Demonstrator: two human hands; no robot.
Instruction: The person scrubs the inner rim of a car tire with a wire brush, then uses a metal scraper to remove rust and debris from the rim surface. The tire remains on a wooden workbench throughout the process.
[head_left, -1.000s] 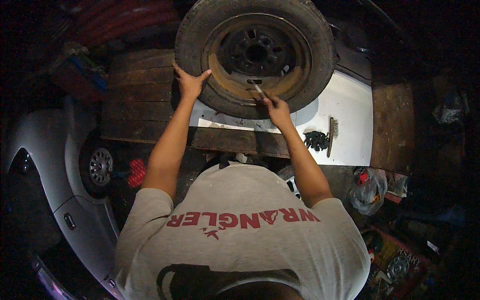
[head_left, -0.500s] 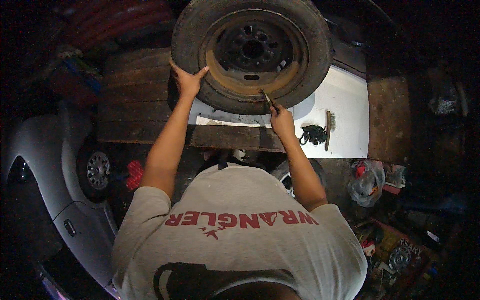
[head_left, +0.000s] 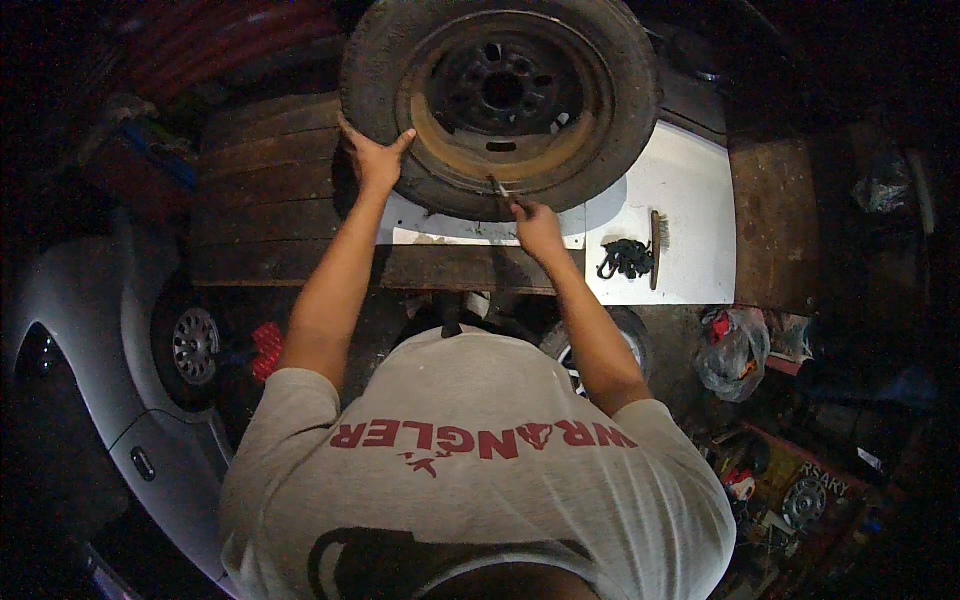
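A dirty car tire (head_left: 625,110) on a rusty steel rim (head_left: 440,145) stands tilted at the far side of the bench, its open face toward me. My left hand (head_left: 377,165) grips the tire's left edge, thumb lying on the sidewall near the rim and fingers reaching round the tread, partly hidden. In my right hand (head_left: 538,225) is a small, thin tool with a light blade (head_left: 502,190), which looks like a knife or scraper. Its tip meets the lower lip of the rim, where rubber and metal join. The handle is mostly covered by my fingers.
A white sheet (head_left: 690,200) on the wooden bench (head_left: 270,240) bears a wooden-backed wire brush (head_left: 655,250) and a crumpled black cloth (head_left: 626,259). A silver car (head_left: 85,290) stands at left. On the right are a filled plastic bag (head_left: 733,355) and floor clutter.
My right hand and its tool have slid left along the lower rim lip. My left hand keeps its hold on the tire.
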